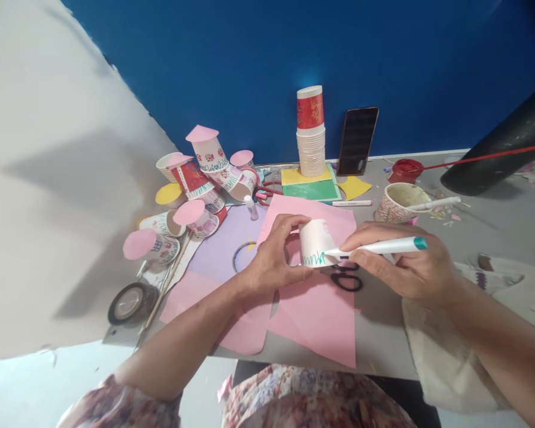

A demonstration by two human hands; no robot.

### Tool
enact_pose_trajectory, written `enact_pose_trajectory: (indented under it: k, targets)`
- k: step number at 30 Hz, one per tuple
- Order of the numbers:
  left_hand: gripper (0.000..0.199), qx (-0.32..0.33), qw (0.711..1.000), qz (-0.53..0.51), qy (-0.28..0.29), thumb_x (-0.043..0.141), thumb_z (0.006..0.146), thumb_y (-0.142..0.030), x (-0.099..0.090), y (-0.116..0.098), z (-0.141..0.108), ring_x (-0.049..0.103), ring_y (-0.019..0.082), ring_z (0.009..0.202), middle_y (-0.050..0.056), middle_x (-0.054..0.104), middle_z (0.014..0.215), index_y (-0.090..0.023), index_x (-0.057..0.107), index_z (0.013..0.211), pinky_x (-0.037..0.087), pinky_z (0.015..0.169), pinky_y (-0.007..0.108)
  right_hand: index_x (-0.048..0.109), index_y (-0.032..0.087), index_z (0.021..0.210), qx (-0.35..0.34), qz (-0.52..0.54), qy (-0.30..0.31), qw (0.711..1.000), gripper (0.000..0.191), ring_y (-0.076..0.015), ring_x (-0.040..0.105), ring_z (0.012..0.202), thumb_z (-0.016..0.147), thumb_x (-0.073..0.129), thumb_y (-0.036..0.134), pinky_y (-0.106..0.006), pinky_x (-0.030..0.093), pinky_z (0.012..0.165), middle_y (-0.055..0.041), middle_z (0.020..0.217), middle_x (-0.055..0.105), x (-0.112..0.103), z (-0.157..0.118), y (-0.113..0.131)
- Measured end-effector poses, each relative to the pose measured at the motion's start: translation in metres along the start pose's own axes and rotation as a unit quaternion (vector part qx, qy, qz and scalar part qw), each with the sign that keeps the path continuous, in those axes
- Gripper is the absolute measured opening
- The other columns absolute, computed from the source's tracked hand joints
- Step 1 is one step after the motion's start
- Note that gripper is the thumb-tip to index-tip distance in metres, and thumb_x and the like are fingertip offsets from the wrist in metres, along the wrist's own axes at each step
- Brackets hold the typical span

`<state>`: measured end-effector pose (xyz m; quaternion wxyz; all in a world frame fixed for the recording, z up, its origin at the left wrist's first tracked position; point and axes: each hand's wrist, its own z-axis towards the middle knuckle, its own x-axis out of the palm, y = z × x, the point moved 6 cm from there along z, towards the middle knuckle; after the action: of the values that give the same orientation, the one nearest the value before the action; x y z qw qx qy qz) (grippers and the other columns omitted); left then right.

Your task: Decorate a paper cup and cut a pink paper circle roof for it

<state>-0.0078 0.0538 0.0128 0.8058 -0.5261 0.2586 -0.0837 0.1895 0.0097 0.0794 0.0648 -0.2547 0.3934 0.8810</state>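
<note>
Paper cup [315, 238] over pink paper [316, 321], head view — your half-curled left hand [270, 261] grips its edges, your right hand [414, 270] pinches a marker [383, 246] against its wall. Probably light and easily dented, it suits a gentle edge hold.

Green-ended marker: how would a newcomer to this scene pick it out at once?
From the blue wall, come down to the gray desk and find the right hand. It holds the green-ended marker, tip at the white cup. Its green end sets it apart from the pink-ended pen lying farther back.
</note>
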Motion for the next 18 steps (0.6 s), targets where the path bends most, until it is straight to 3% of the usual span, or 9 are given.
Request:
enact_pose_trajectory:
  k: [12, 18]
  targets:
    - [0.074, -0.015, 0.998, -0.067, -0.011, 0.088, 0.072, -0.024, 0.0011, 0.003, 0.0001, 0.053, 0.035, 0.141, 0.013, 0.05, 0.143, -0.025, 0.049, 0.136, 0.044, 0.122, 0.058, 0.073, 0.024, 0.099, -0.003, -0.009, -0.009, 1.0, 0.01, -0.0139, 0.068, 0.062, 0.099, 0.065, 0.019, -0.025, 0.051, 0.055, 0.0008, 0.08, 0.075, -0.003, 0.0009, 0.0014]
    - [0.083, -0.026, 0.993, -0.118, -0.014, 0.093, 0.07, -0.034, 0.0028, 0.0066, 0.0024, 0.057, 0.033, 0.136, 0.012, 0.053, 0.14, -0.028, 0.046, 0.138, 0.048, 0.116, 0.054, 0.073, 0.025, 0.099, -0.009, -0.013, -0.026, 1.0, 0.01, -0.0149, 0.069, 0.063, 0.101, 0.064, 0.021, -0.026, 0.051, 0.055, -0.0004, 0.082, 0.076, -0.0055, -0.0009, 0.0016]
